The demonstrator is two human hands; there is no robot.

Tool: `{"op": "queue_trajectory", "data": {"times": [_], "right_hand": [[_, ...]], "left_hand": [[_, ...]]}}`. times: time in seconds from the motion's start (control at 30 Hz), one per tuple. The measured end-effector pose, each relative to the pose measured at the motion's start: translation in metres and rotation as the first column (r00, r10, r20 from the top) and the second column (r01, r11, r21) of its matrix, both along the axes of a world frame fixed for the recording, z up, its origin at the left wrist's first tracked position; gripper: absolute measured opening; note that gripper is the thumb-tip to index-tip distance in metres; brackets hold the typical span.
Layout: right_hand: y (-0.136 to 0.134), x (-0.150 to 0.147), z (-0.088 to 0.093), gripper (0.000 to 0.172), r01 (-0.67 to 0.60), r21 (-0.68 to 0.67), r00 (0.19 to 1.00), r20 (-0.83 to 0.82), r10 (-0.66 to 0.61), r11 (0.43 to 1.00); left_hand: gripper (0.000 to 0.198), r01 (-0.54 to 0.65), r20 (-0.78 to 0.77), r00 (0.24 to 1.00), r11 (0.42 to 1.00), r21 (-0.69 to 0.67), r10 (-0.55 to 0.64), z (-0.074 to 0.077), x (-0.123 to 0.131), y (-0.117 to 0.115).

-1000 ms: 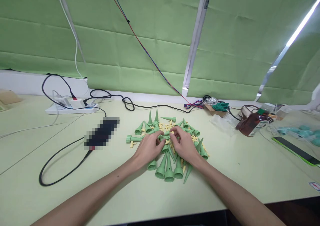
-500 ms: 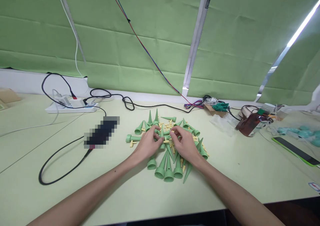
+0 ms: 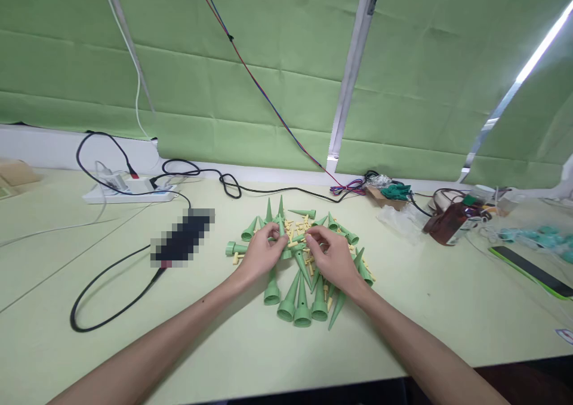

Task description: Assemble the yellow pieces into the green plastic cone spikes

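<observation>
A heap of green plastic cones (image 3: 301, 297) mixed with small pale yellow pieces (image 3: 299, 227) lies on the light green table (image 3: 224, 345). Both my hands rest on the heap. My left hand (image 3: 258, 254) has its fingers pinched round a green cone (image 3: 281, 228) that points up. My right hand (image 3: 330, 257) is closed in a pinch at the middle of the heap, on a small piece that I cannot make out. The two hands' fingertips are close together.
A black cable (image 3: 102, 297) loops across the table on the left, up to a white power strip (image 3: 129, 195). A blurred dark device (image 3: 182, 238) lies left of the heap. At the right are a brown pouch (image 3: 450, 221), plastic bags and a green-edged phone (image 3: 530, 263).
My left hand has drawn back to the left and lifted a green cone upright. My right hand has stayed in place, still pinching.
</observation>
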State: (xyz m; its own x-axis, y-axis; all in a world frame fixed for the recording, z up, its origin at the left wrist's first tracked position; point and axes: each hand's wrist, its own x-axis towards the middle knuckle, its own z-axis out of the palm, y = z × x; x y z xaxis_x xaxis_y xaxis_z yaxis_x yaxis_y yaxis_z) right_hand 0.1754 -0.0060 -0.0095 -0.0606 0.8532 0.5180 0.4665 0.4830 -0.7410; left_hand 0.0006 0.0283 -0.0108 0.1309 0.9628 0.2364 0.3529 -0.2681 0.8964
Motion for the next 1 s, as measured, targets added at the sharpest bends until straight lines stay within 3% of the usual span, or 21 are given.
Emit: {"op": "queue_trajectory", "data": {"times": [0.43,0.8,1.0], "right_hand": [[0.0,-0.0012,-0.0014,0.016,-0.035,-0.064,0.999,0.03,0.037,0.997],[-0.0028,-0.0017,-0.0031,0.017,-0.124,-0.124,0.991,-0.06,0.118,0.984],[-0.0022,-0.0017,-0.0041,0.017,-0.12,-0.125,0.99,-0.083,0.111,0.985]], "left_hand": [[0.021,0.016,0.04,0.999,1.0,0.002,-0.016,0.0005,0.0014,-0.0006],[0.032,0.165,0.202,0.967,0.986,-0.04,-0.153,-0.0011,0.0034,-0.0033],[0.027,0.226,0.187,0.958,0.974,-0.021,-0.218,0.0019,0.0039,-0.0075]]}}
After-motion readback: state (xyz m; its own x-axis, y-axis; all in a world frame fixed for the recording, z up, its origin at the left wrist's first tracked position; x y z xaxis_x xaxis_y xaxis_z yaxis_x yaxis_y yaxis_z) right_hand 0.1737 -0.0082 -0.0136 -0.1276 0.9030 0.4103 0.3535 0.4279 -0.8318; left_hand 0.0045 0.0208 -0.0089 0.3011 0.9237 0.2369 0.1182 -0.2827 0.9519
